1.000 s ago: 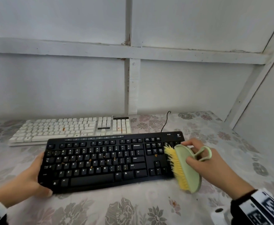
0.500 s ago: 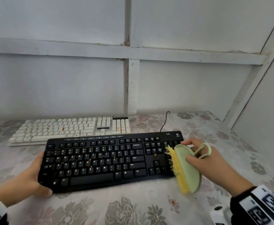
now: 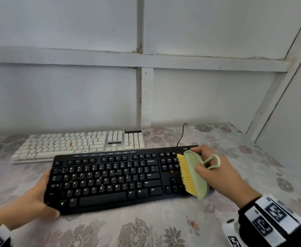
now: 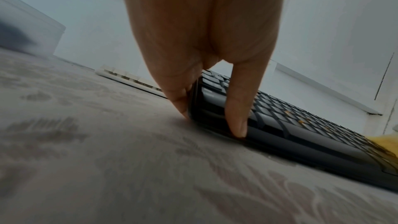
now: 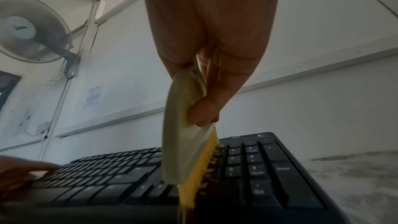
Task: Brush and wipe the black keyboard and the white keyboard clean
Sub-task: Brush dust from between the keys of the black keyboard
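The black keyboard (image 3: 110,179) (image 4: 301,125) (image 5: 258,168) lies in front of me with orange crumbs among its keys. My left hand (image 3: 39,196) (image 4: 206,40) holds its left end, thumb on the front corner and fingers down the side edge. My right hand (image 3: 199,160) (image 5: 211,40) grips a pale green brush (image 3: 194,173) (image 5: 185,142) tilted on edge. Its yellow bristles (image 3: 185,173) face left and touch the number pad keys. The white keyboard (image 3: 78,145) (image 4: 129,77), also speckled with crumbs, lies behind the black one.
A floral tablecloth (image 3: 146,229) covers the table, with a crumb (image 3: 192,223) near the front. The black cable (image 3: 180,134) runs back to the white panelled wall (image 3: 92,95). Another wall closes the right side. A wall fan (image 5: 32,28) hangs high at the left.
My right hand has carried the brush a little left and away from me, from the keyboard's right edge onto the number pad. The left hand and both keyboards have stayed put.
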### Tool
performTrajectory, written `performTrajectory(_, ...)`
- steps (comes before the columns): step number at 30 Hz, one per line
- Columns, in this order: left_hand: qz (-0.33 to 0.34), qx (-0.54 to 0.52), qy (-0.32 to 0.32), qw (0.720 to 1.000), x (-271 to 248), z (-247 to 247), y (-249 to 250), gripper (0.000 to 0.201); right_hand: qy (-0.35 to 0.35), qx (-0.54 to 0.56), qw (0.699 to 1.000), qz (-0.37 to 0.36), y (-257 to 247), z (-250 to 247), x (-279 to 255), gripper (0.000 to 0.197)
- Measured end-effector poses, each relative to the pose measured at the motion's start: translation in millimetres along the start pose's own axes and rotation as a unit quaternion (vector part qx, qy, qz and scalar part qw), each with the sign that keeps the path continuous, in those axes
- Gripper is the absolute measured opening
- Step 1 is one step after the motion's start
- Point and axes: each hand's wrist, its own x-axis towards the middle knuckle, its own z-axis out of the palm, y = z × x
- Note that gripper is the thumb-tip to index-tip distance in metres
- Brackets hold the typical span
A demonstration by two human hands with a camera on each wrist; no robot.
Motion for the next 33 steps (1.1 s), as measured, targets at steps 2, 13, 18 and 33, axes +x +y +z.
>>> performTrajectory(2, -0.002, 0.003, 0.0, 1.0, -0.3, 1.0, 1.5, 0.122, -0.02, -0.006, 1.0, 0.003, 3.3, 0.6, -7.5, 0.03)
performTrajectory(13, 0.008, 0.01, -0.003, 1.0, -2.5, 2.5, 2.6, 0.125, 0.045, 0.019, 0.999, -0.013, -19.8, -8.3, 31.2, 0.032)
performTrajectory(18, 0.009, 0.018, -0.008, 1.0, -5.6, 2.8, 3.8, 0.125, 0.013, -0.004, 1.0, 0.001, -2.8, 3.2, 2.3, 0.026)
performTrajectory(33, 0.007, 0.025, -0.003, 1.0, -3.8, 2.3, 4.6, 0.123, -0.004, 0.029, 1.0, 0.0, 5.8, -0.4, -4.0, 0.03)
